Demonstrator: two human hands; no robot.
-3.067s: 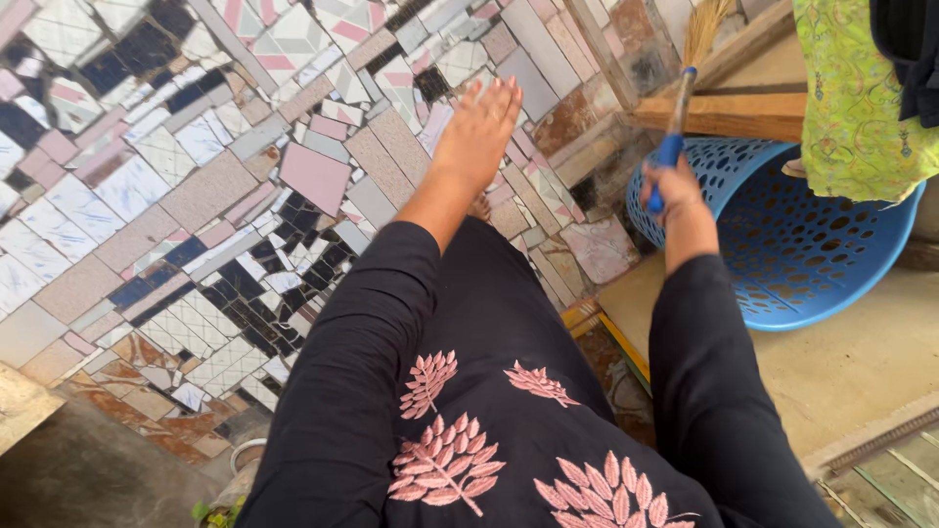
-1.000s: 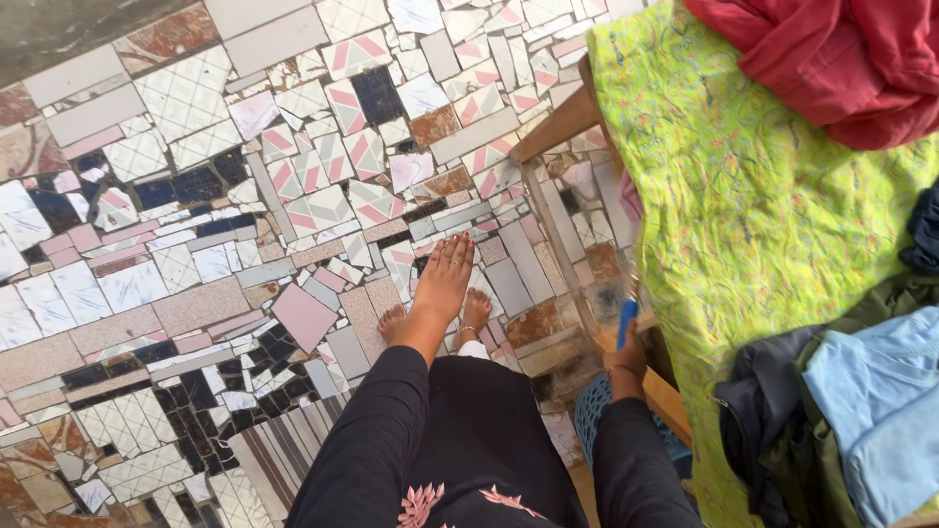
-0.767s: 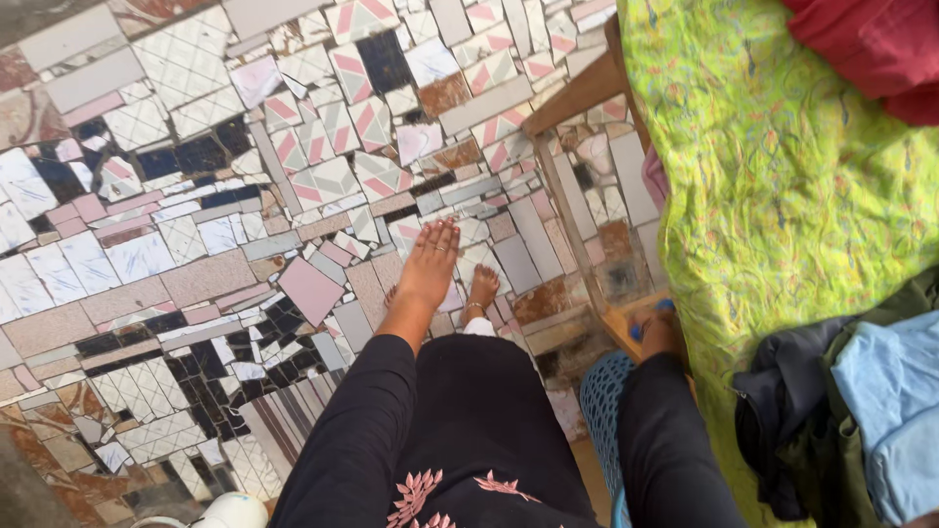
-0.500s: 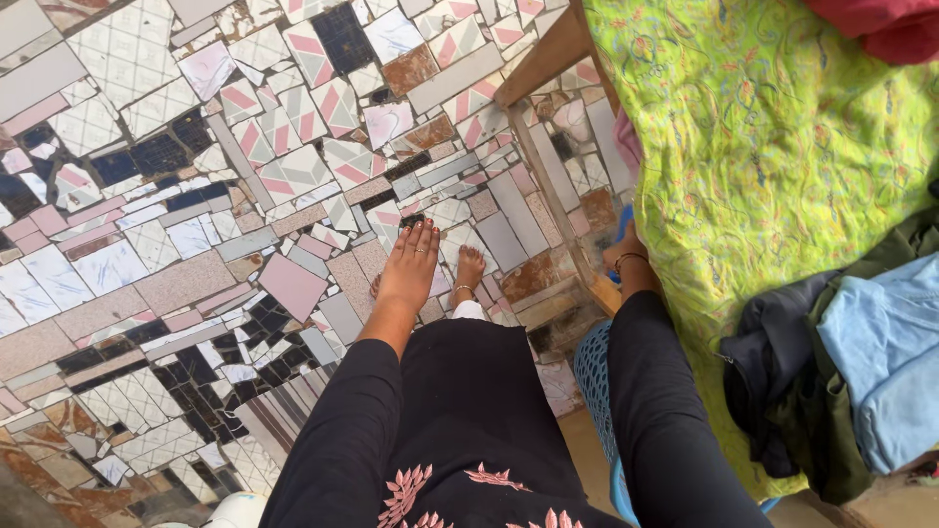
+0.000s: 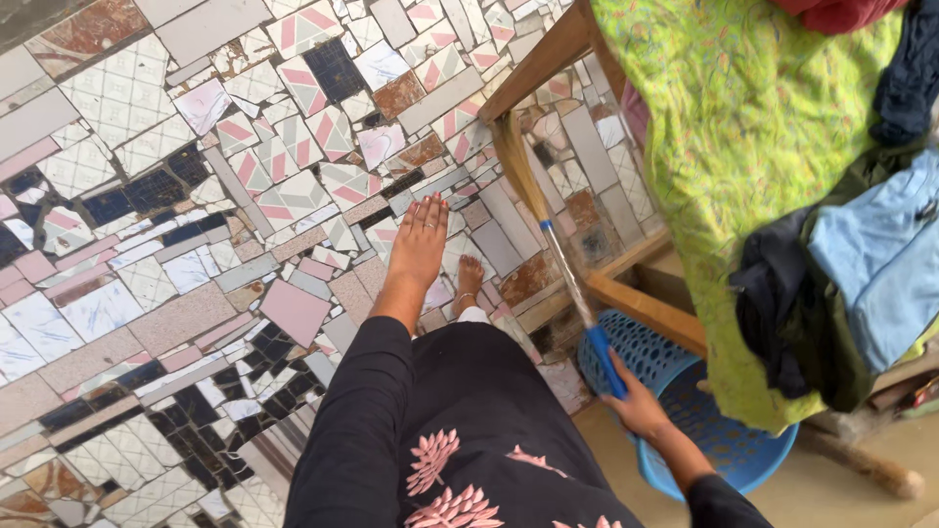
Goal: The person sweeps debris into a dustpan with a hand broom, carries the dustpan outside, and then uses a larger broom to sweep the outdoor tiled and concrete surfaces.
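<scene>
My right hand (image 5: 638,403) grips the blue handle of a straw broom (image 5: 558,259). The broom slants up and left, and its bristles (image 5: 512,156) rest on the mosaic tile floor (image 5: 196,196) just under the wooden frame (image 5: 533,61). My left hand (image 5: 421,238) is stretched out flat over the floor, palm down, holding nothing. Below it one bare foot (image 5: 470,284) with an anklet shows past my black clothing (image 5: 469,411).
A blue perforated plastic basket (image 5: 690,420) sits under the wooden frame at my right hand. A green patterned cloth (image 5: 743,147) covers the frame, with a pile of dark and light blue clothes (image 5: 851,264) on it. A bare concrete floor lies lower right.
My right hand has pulled back from under the frame towards the basket, and the broom now shows full length with its bristles on the tiles. The left hand stays stretched out.
</scene>
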